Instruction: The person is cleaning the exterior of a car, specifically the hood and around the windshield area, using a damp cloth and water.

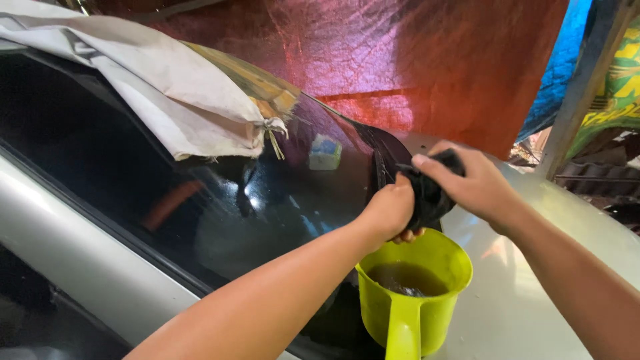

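I see the silver car (pixel 533 293) filling the view, its lower body cut off; its dark windscreen (pixel 200 193) lies left of the lime-green jug (pixel 413 293), partly hidden under a grey-white cover (pixel 153 80); the jug stands on the car, murky water inside; just above it my left hand (pixel 389 212) and right hand (pixel 475 183) each have a closed grip on the black cloth (pixel 430 193), mostly hidden between them.

A silver car (pixel 533 287) carries everything here, its pale body panel meeting the dark windscreen (pixel 200 200). A lime-green plastic jug (pixel 413 293) (holding murky brownish water) stands on the panel just beside the glass. A grey-white cloth cover (pixel 153 80) lies draped over the windscreen's upper part.
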